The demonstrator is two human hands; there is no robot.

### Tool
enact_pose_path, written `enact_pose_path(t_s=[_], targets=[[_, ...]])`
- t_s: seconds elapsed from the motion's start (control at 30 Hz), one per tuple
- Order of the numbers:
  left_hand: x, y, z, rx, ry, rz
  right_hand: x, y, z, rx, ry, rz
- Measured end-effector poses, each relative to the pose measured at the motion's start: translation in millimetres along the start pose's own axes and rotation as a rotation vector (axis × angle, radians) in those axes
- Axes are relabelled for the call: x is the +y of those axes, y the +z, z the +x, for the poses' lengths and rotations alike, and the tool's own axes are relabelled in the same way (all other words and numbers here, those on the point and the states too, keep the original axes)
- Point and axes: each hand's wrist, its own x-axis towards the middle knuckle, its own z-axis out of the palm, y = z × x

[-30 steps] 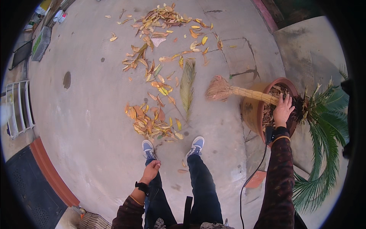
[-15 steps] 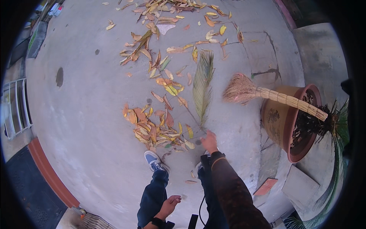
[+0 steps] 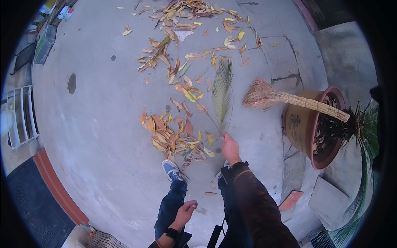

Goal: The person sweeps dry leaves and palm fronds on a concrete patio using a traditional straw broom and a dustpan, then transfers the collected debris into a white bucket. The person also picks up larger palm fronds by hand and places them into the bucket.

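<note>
My right hand (image 3: 231, 148) reaches down in front of my right shoe, its fingers closed on the stalk end of a dry green palm frond (image 3: 222, 93). The frond points away from me, its leaflets close to the concrete. My left hand (image 3: 185, 211) hangs beside my left leg, fingers curled together, and nothing shows in it. A pile of yellow and brown dry leaves (image 3: 169, 138) lies just beyond my left shoe, left of the frond. To the right, a straw broom (image 3: 289, 98) rests with its handle across a tilted plant pot (image 3: 300, 128).
More dry leaves (image 3: 190, 10) are heaped at the far side. A reddish tile piece (image 3: 291, 200) and a grey slab (image 3: 327, 197) lie at the lower right, near a potted plant's long fronds (image 3: 364, 173). A white metal rack (image 3: 22, 115) stands at the left.
My right hand has shifted slightly upward and closed round the frond's stalk. My left hand has risen a little. The view has shifted slightly, while the broom and pot stay put.
</note>
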Motion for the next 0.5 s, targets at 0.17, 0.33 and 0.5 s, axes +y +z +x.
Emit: enact_pose_path(t_s=[0.17,0.33,0.5], targets=[[76,41,-37,-0.071,0.075,-0.052,-74,-122,-59,0.097,-0.106,0.230],[168,87,-72,-0.128,0.009,-0.366,-142,-204,-135,0.042,-0.028,0.598],[249,105,-98,-0.392,0.310,-0.815,-196,-255,-196,-0.084,0.111,1.080]])
